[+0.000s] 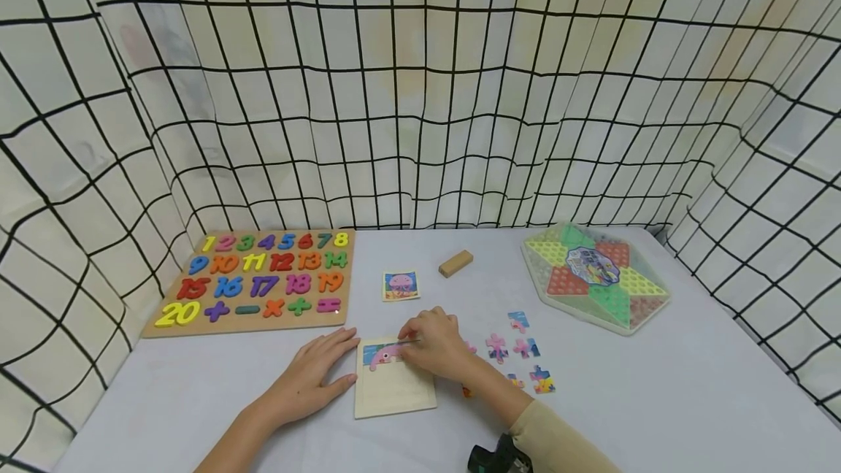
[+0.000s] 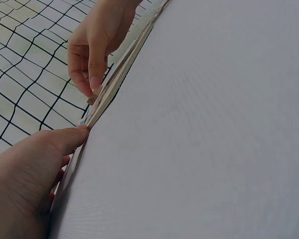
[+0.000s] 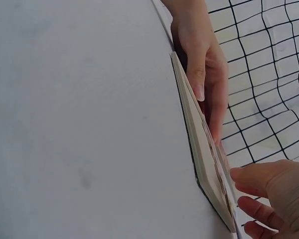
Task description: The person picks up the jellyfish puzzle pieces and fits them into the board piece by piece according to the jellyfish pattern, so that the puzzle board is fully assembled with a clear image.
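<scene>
A shallow wooden puzzle tray (image 1: 394,396) lies on the white table, with pink-and-blue picture pieces (image 1: 381,356) along its top row. My left hand (image 1: 307,379) rests at the tray's left side, fingers extended; in the left wrist view its thumb (image 2: 70,138) touches the tray edge. Over the tray's upper right corner, my right hand (image 1: 435,343) pinches a small puzzle piece between thumb and fingertips, mostly hidden by the fingers. Right of the tray lie several loose puzzle pieces (image 1: 497,347), some partly covered by my right forearm.
Beyond the tray are a small picture card (image 1: 401,285) and a wooden block (image 1: 456,263). A board of coloured numbers (image 1: 266,321) lies at back left, a clear hexagonal game box (image 1: 594,276) at back right. Black netting (image 1: 420,122) over white cloth surrounds the table's back and sides.
</scene>
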`<state>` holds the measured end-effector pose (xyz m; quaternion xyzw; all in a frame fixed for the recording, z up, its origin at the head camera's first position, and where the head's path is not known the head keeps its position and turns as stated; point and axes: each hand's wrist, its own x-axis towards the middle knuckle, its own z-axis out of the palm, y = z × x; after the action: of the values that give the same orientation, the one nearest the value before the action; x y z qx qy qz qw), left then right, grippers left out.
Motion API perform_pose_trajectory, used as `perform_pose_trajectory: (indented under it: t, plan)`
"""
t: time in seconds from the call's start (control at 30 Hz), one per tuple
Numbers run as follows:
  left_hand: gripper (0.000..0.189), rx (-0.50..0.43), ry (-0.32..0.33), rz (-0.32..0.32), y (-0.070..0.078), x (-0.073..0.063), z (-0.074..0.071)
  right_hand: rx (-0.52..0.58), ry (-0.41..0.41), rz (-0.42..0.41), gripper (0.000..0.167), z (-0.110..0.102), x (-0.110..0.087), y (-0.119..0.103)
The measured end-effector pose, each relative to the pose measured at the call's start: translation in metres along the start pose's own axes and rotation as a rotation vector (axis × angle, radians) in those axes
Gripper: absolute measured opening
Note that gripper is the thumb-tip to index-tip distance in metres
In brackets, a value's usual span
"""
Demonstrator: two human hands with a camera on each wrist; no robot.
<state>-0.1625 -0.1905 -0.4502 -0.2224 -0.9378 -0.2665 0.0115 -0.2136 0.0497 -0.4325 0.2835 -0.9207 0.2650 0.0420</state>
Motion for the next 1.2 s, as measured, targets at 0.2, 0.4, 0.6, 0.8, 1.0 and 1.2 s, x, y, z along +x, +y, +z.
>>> perform_pose_trajectory:
  t: [0.2,0.4,0.6,0.8,1.0,1.2]
  plan:
    - [0.057,-0.003,-0.004,-0.01,0.001,0.0,-0.001,0.018,0.024,0.027,0.01,-0.009,-0.007,0.015]
    - [0.057,-0.008,-0.01,-0.011,0.001,0.0,0.0,0.033,0.073,0.075,0.01,-0.022,-0.016,0.037]
    - [0.057,-0.01,-0.011,-0.013,0.001,-0.001,0.0,0.056,0.137,0.098,0.011,-0.038,-0.026,0.055]
    - [0.058,-0.003,-0.012,-0.015,0.0,0.0,0.001,0.064,0.21,0.092,0.014,-0.053,-0.034,0.07]
    - [0.058,-0.009,-0.015,-0.015,0.0,0.001,0.002,0.059,0.226,0.113,0.018,-0.065,-0.043,0.087]
    - [0.058,-0.006,-0.013,-0.015,-0.001,0.001,0.002,0.049,0.237,0.154,0.021,-0.075,-0.051,0.102]
